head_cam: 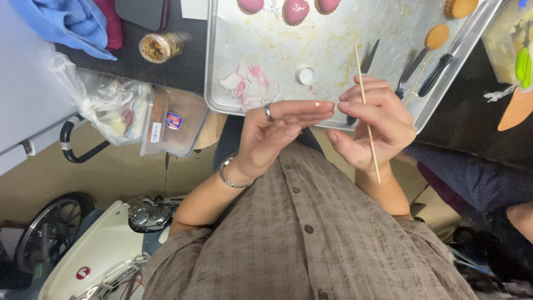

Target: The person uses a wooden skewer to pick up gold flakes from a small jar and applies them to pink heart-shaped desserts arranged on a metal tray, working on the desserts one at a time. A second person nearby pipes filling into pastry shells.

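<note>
Head view. Left hand (272,136): open, palm up, fingers straight and held together; ring on one finger, bracelet at the wrist; a small pale speck sits on a fingertip. Right hand (375,125): fingers curled and pinched on a thin wooden skewer (367,114), which runs steeply across the hand, its tip above the fingers; forefinger tip meets the left fingertips. Both hands hang at the near edge of a metal tray (266,50). On the tray: pink-stained tissue (250,86), white cap (306,74), pink heart cookies (295,11), orange cookie (437,36), dark-handled tools (433,75). Beside the tray: glass jar (161,46), plastic box (177,122).
</note>
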